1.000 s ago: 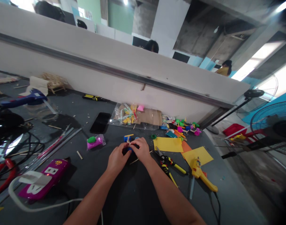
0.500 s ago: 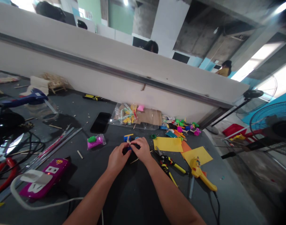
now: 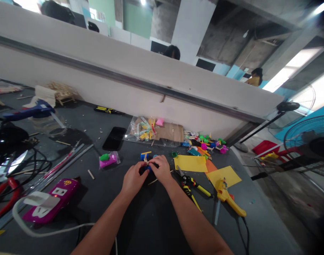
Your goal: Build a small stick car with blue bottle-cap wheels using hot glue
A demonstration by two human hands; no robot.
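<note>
Head view: left hand (image 3: 132, 178) and right hand (image 3: 162, 170) meet over the table (image 3: 151, 226), fingertips pinching a pale bit (image 3: 146, 160) at a blue piece (image 3: 142, 157), seemingly part-built, yellow strip (image 3: 146, 152) apparently on, the pinched joint likely unfinished

Two hands (image 3: 132, 179) (image 3: 161, 170), two glue guns (image 3: 228, 200) (image 3: 39, 108), two yellow sheets (image 3: 190, 163) (image 3: 229, 177), one phone (image 3: 114, 138)

White partition (image 3: 119, 58) behind dark grey tabletop (image 3: 151, 219), bright window (image 3: 295, 67) and concrete ceiling (image 3: 273, 12) beyond.
</note>
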